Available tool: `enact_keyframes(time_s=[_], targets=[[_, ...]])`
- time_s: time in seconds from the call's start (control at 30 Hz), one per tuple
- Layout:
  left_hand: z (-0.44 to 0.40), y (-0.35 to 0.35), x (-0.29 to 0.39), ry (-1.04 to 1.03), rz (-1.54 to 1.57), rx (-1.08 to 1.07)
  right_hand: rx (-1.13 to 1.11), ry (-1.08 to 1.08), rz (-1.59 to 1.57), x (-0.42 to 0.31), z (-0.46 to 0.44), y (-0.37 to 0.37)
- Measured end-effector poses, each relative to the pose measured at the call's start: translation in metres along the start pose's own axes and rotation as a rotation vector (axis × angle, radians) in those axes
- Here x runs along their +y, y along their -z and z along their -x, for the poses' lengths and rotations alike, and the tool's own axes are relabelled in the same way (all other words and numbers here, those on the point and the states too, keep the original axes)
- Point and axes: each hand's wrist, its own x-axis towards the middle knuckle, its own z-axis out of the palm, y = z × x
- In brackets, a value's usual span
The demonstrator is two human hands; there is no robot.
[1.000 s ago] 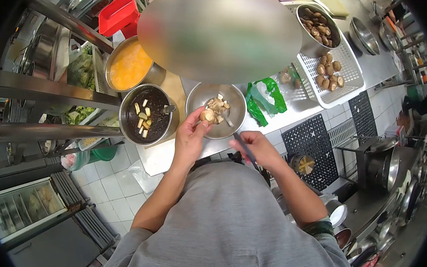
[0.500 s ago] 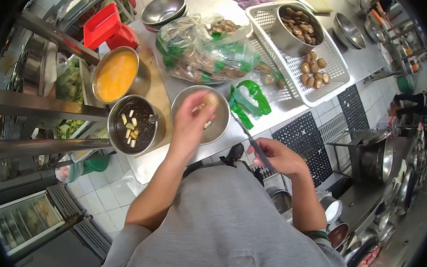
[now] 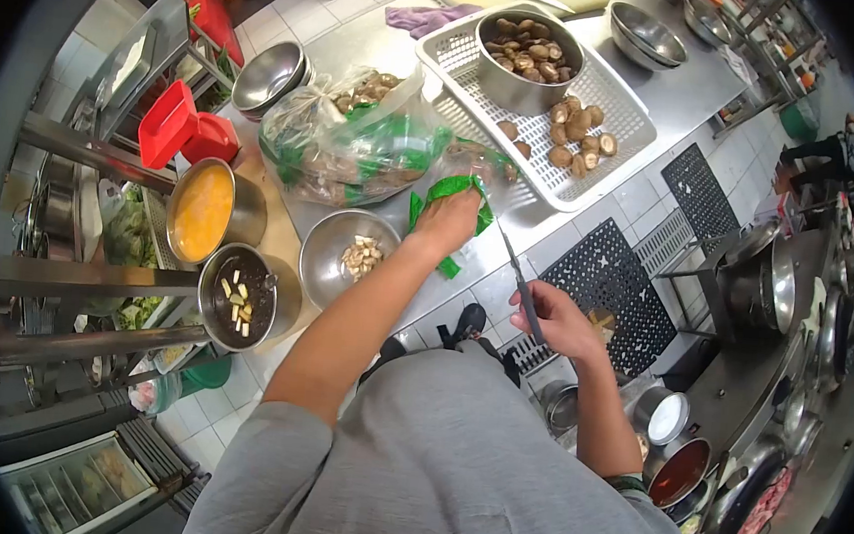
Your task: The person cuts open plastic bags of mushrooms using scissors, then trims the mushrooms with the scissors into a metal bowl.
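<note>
So the right hand (image 3: 558,320) has its fingers wrapped round the dark handle of a knife (image 3: 528,310), blade angled away from the body, probably so the edge stays clear of the other hand. Left hand (image 3: 451,217) is down on some crumpled green plastic (image 3: 478,191); can't tell if it's actually pinching it. The steel bowl (image 3: 324,242) with pale chopped pieces (image 3: 361,257) sits close in front, I'd guess for easy reach. Whole shiitake mushrooms (image 3: 573,133) lie in the perforated white basket (image 3: 624,117), beside a steel pot (image 3: 521,96) full of more.
</note>
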Motion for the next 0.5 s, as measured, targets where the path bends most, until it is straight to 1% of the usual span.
enact_keyframes(time_s=[0.03,0.13,0.23,0.27,0.37,0.47,0.5], targets=[[-0.008,-0.021,-0.007,-0.100,-0.062,0.193,0.002,0.015,-0.012,0.000,-0.001,0.001],[-0.037,-0.023,-0.002,0.039,0.035,-0.023,-0.006,-0.012,0.015,-0.005,0.002,0.003],[-0.055,-0.025,-0.008,0.257,0.155,-0.021,-0.017,-0.017,0.008,-0.001,0.006,0.009],[-0.056,-0.024,-0.010,0.299,0.181,0.000,-0.017,-0.020,0.009,0.001,0.006,0.010],[-0.057,0.006,0.007,0.553,0.385,-0.017,0.002,-0.033,0.052,-0.001,0.009,0.012],[-0.025,-0.029,-0.014,0.395,0.083,0.155,0.007,-0.030,0.065,0.001,0.004,0.009],[-0.015,-0.022,-0.015,0.425,0.062,0.002,0.021,-0.013,0.128,0.003,0.001,0.008]])
